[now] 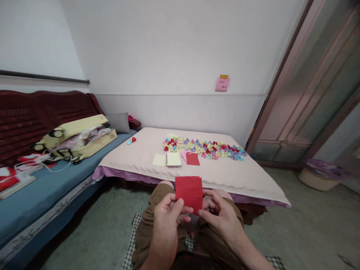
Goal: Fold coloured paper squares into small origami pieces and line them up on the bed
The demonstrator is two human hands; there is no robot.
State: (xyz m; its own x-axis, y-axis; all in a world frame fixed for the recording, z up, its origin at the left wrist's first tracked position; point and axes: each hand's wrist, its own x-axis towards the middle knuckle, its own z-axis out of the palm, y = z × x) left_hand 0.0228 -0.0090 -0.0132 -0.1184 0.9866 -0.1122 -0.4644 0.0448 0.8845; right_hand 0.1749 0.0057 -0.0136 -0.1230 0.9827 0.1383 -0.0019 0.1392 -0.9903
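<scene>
My left hand [168, 212] and my right hand [218, 212] both pinch the lower edge of a red square paper [189, 192], held upright above my knees. On the low table [242, 176] in front lie a pale yellow sheet [159, 160], a stack of pale papers [173, 159], a pink sheet [184, 155] and a red sheet [192, 159]. Behind them spreads a band of several small folded paper pieces [205, 147] in red, yellow, purple, blue and pink. Two more small pieces [131, 141], one red and one blue, lie apart at the table's left.
A blue-cushioned bench [42, 195] on the left carries an open yellow suitcase [78, 140], a grey pillow [119, 122] and red-white bags. A pink note [222, 83] hangs on the wall. A sliding door [309, 97] and a basket [320, 174] stand right.
</scene>
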